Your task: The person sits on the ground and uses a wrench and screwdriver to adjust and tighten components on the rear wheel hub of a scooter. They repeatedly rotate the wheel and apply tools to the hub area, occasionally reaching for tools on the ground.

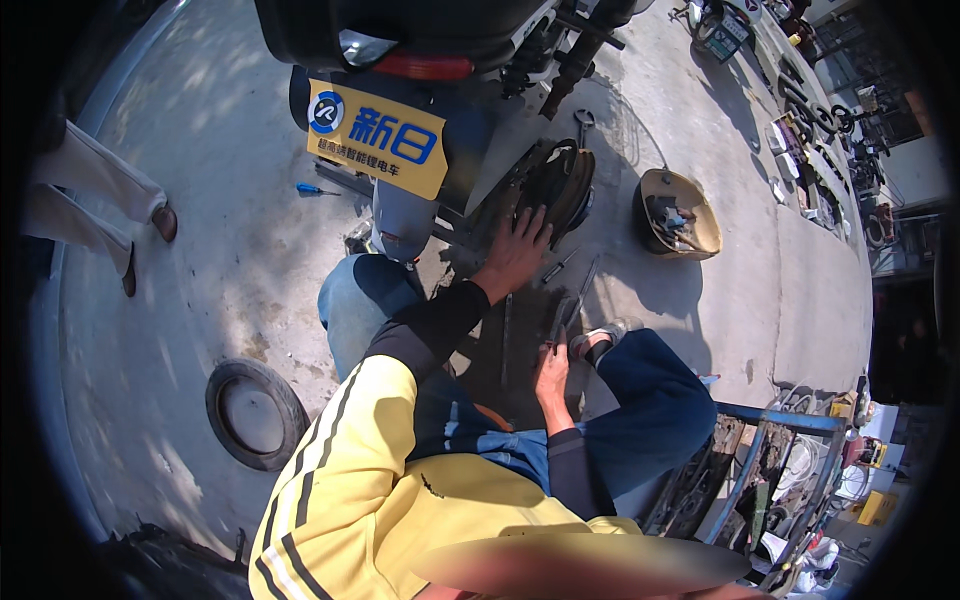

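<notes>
My left hand lies with fingers spread against the near side of a dark wheel, just behind the scooter's rear and its yellow plate. Lower and to the right, beside my shoe, my right hand is closed on a dark, slim hand tool; its exact kind is hard to make out. A thin metal rod shows close to the tool's far end. On the ground between my hands lie a small slim tool and a long thin bar.
A wrench-like tool stands by the wheel's far side. To the right sits a tan bowl-shaped container with small parts. A loose tire and a blue screwdriver lie left. Another person's legs stand far left; a blue-framed rack is near right.
</notes>
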Demonstrator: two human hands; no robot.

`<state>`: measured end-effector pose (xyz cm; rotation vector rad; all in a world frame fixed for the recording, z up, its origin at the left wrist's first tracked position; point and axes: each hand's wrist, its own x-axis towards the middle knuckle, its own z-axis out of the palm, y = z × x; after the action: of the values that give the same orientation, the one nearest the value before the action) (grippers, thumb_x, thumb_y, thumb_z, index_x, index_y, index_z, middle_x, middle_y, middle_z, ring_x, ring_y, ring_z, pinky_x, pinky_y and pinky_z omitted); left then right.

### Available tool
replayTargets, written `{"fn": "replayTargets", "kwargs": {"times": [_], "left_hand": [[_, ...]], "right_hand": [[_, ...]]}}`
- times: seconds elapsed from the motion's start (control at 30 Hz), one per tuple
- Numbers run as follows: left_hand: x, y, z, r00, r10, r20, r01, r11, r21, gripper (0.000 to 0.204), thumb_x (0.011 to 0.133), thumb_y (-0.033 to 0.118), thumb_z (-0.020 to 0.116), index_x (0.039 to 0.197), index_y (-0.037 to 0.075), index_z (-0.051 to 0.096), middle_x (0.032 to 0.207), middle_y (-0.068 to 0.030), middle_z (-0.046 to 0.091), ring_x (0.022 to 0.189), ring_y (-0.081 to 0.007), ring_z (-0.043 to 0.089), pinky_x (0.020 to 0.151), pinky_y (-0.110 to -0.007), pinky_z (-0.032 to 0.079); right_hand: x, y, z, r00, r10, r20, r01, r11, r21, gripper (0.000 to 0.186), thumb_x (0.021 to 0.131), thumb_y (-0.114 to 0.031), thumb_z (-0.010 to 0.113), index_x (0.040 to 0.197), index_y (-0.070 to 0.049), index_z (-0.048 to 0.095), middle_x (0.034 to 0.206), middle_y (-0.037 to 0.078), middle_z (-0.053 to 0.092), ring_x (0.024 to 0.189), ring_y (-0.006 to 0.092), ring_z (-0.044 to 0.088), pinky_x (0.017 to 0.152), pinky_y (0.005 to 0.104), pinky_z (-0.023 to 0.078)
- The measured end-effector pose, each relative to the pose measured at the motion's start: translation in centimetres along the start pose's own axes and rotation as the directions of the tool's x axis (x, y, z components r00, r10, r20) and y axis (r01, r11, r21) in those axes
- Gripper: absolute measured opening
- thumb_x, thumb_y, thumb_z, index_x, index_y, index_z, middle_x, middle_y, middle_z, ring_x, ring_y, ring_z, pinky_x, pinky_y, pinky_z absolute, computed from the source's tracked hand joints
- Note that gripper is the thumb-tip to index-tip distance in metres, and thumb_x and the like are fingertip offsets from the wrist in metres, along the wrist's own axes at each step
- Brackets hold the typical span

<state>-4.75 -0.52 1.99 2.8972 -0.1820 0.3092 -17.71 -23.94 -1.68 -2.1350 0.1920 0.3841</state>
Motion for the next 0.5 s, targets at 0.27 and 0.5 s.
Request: {"fn": "replayTargets", "kwargs": {"times": [0.27,0.5], "left_hand": [[1.9,0.6,-0.3,0.986,-0.168,0.007,0.158,0.911,-0.38,0.058,0.094,0.029,0.071,0.144,0.006,0.053,0.155,-0.0204,0.041,0.132,-0.0417,0.053,0.097,-0.052,0.054],[6.1,0.2,-2.5,0.953,-0.277,-0.122,0.164,0.812,-0.56,0.074,0.092,0.024,0.072,0.156,0.009,0.038,0.158,-0.0166,0.037,0.132,-0.0426,0.053,0.098,-0.051,0.053]], "right_hand": [[-0.2,0.3,-0.5,1.0,-0.015,-0.01,0.014,0.995,-0.099,0.062,0.103,-0.02,0.053,0.16,-0.004,0.034,0.117,0.024,0.07,0.098,0.0368,0.071,0.088,0.0423,0.055],[0.1,0.6,-1.0,0.999,0.037,0.008,-0.036,0.992,-0.124,0.065,0.103,-0.024,0.055,0.161,-0.008,0.032,0.119,0.027,0.07,0.106,0.0428,0.07,0.092,0.0473,0.054]]}}
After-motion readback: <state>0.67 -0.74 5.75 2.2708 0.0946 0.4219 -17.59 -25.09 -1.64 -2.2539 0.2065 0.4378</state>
